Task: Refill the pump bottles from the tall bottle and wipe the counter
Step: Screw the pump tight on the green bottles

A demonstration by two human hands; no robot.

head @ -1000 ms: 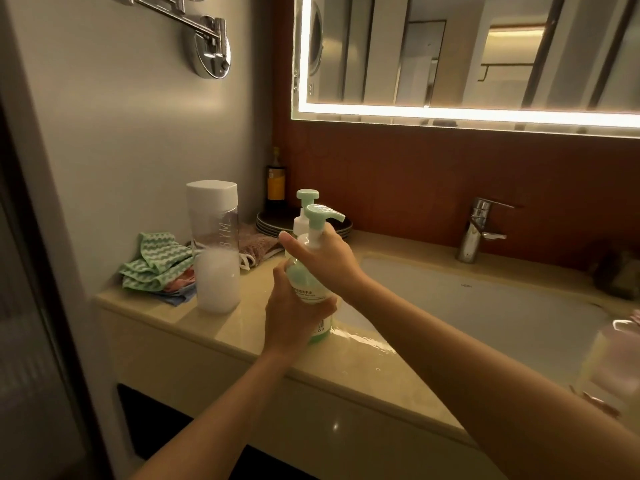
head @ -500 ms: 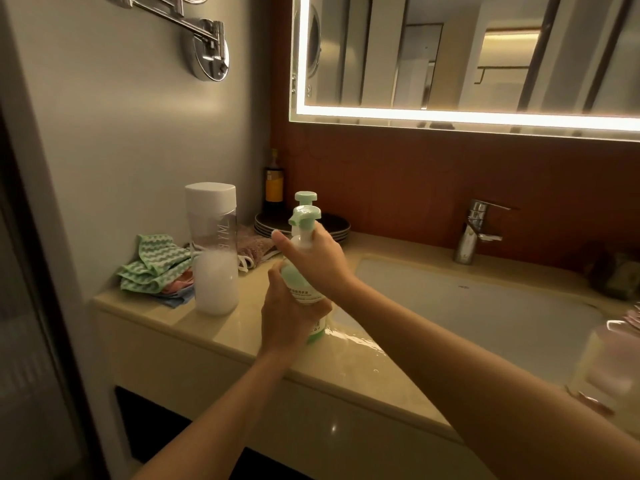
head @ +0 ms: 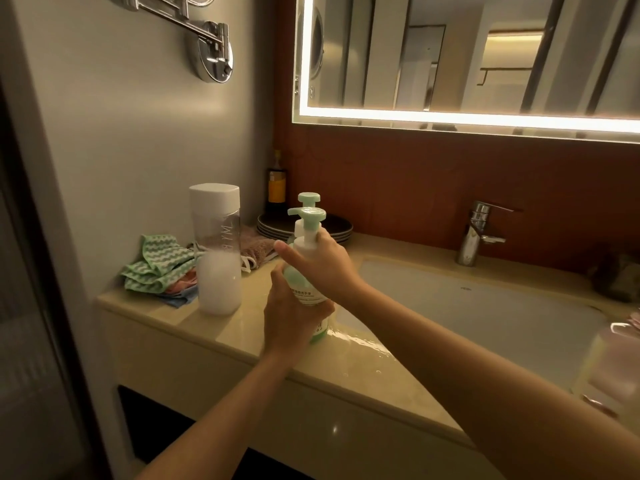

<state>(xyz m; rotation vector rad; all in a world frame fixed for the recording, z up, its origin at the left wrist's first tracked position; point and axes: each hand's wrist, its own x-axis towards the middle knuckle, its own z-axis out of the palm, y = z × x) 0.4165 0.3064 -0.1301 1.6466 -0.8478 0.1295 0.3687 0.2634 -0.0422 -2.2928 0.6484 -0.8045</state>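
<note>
Step in hand: the pump top of the green pump bottle (head: 307, 293) is being turned on its thread. I judge this to be unscrewing for a refill or tightening after one, and cannot tell which.
Left hand: the left hand (head: 294, 318) is wrapped round the bottle's body, bracing it upright with its base on the desk (head: 242, 334), by the sink's left edge.
Right hand: the right hand (head: 327, 266) is curled round the white collar (head: 304, 242) under the pump head, with one finger pointing out to the left.
Doing it well: grip the collar and not the nozzle. Keep the body square and pressed down so only the top turns. Squeezing the body could push liquid up through the neck.
Hazard: a wet patch (head: 360, 342) shines on the desk just right of the base, so the bottle may skid. Press down and do not twist against the slick surface.
Other bottles: the second pump bottle (head: 309, 197) stands just behind. The tall bottle (head: 218, 258) stands capped to the left, roughly half full of white liquid and near enough to knock.
For wiping: a green striped cloth (head: 156, 268) lies heaped behind the tall bottle.
</note>
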